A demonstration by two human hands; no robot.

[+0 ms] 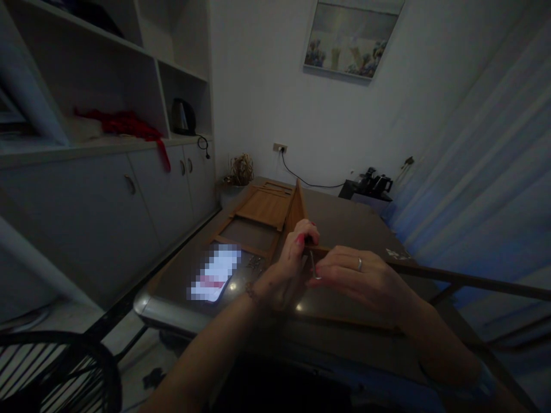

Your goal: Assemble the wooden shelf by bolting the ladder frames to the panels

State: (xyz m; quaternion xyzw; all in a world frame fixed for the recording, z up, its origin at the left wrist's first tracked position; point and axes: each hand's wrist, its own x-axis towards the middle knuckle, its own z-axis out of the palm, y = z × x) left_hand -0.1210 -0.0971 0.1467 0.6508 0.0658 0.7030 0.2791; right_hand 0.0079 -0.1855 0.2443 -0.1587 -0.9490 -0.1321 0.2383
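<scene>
My left hand (297,252) is closed around the top of a thin metal tool (313,265), perhaps a hex key, at the corner of a wooden frame piece (451,277). My right hand (357,275) pinches the lower end of the same tool, with a ring on one finger. Both hands meet above a dark glossy table (344,223). A wooden panel assembly (267,209) lies flat behind them, with one board (297,209) standing upright.
A phone with a lit screen (214,272) lies on the table left of my hands, small metal parts (255,263) beside it. White cabinets (107,195) stand at left, a black chair (55,367) at lower left, a kettle (374,182) at the far end, curtains (486,172) at right.
</scene>
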